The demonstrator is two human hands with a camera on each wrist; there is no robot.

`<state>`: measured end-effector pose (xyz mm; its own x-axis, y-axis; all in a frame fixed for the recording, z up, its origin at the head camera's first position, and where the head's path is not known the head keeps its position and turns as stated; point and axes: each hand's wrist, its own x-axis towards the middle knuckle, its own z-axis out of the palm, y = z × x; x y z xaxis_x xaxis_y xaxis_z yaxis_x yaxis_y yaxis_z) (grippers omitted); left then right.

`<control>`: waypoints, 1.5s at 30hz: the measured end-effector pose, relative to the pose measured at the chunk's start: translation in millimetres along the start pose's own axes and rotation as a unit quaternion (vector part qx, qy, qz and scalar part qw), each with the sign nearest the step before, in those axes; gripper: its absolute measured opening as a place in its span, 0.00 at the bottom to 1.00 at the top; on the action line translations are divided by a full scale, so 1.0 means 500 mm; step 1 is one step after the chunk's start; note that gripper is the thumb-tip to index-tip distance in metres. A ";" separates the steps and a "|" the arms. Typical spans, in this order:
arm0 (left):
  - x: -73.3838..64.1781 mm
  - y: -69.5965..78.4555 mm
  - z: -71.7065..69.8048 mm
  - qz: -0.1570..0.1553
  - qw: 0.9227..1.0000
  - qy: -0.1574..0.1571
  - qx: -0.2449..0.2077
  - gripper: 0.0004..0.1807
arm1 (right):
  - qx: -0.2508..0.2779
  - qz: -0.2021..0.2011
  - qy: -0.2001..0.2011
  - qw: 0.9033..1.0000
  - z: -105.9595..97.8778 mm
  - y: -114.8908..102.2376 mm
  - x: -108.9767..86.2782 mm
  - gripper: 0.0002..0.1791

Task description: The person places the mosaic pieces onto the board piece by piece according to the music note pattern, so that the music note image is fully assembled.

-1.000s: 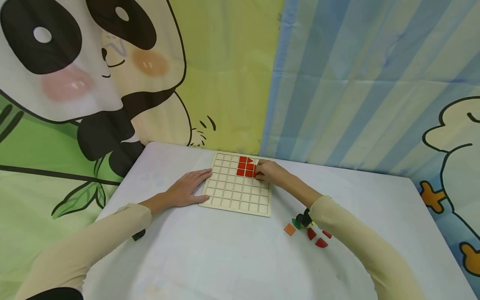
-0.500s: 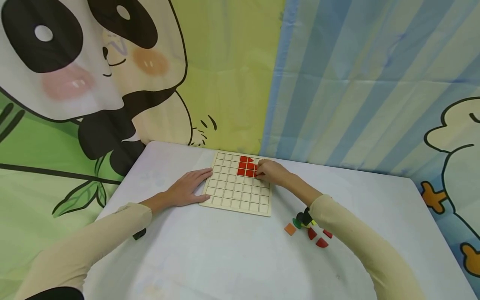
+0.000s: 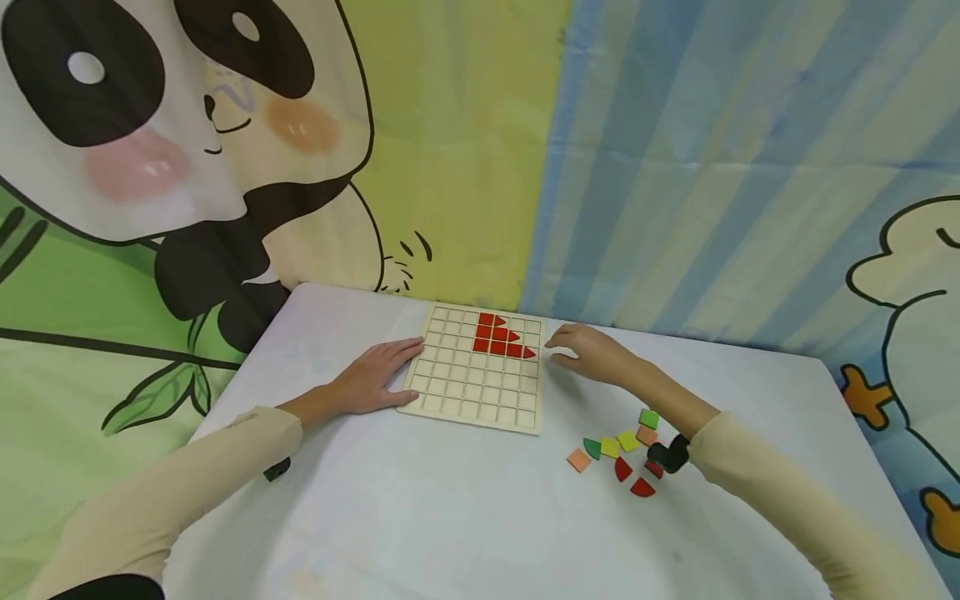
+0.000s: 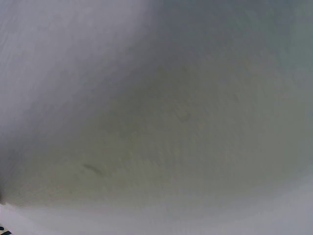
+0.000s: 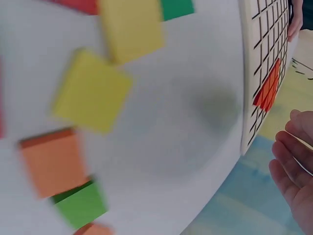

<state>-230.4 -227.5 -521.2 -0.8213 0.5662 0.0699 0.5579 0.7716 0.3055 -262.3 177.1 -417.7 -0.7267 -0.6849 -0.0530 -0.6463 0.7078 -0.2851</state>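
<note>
A pale gridded board [image 3: 468, 392] lies on the white table. Red tiles [image 3: 492, 332] fill several cells near its far right; pointed red tiles end three of the rows. My left hand [image 3: 369, 379] rests against the board's left edge, fingers and thumb spread. Just off the board's right edge is my right hand [image 3: 592, 352], fingers loosely bent and holding nothing. The right wrist view also shows this right hand [image 5: 296, 166], with the fingers apart from the board. Only a blurred pale surface appears in the left wrist view.
Loose pieces lie right of the board: an orange square [image 3: 578, 460], yellow squares [image 3: 627, 441], a green quarter-round [image 3: 592, 448], a light green square [image 3: 648, 419] and red quarter-rounds [image 3: 642, 487]. A printed cloth backdrop [image 3: 465, 167] stands behind the table [image 3: 420, 517].
My right hand has let go of a pointed red tile at the end of the nearest red row and moved right, off the board. The left hand has stayed in place.
</note>
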 end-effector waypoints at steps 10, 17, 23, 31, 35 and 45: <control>-0.010 -0.011 -0.002 -0.009 1.000 -0.003 0.007 0.48 | 0.013 0.032 -0.008 0.999 -0.017 0.059 -0.126 0.15; -0.010 -0.005 -0.003 -0.003 1.000 0.002 0.006 0.47 | 0.022 0.070 -0.010 0.997 -0.007 0.092 -0.210 0.15; -0.011 -0.001 -0.006 -0.001 1.000 0.004 -0.004 0.47 | 0.010 0.091 -0.004 0.996 0.002 0.113 -0.262 0.13; -0.008 -0.002 -0.003 -0.002 1.000 0.000 -0.005 0.47 | -0.013 0.107 -0.002 0.994 0.015 0.139 -0.309 0.15; -0.005 0.001 -0.005 -0.004 1.000 -0.005 -0.008 0.47 | -0.019 0.108 0.005 0.994 0.024 0.149 -0.323 0.17; -0.001 0.003 -0.005 -0.005 1.000 -0.010 -0.009 0.47 | -0.012 0.080 0.043 0.996 0.049 0.169 -0.312 0.18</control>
<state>-229.7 -227.3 -518.5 -0.8238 0.5649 0.0477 0.5479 0.7716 0.3233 -197.6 339.6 -457.1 -0.8378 -0.5458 -0.0129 -0.5247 0.8116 -0.2568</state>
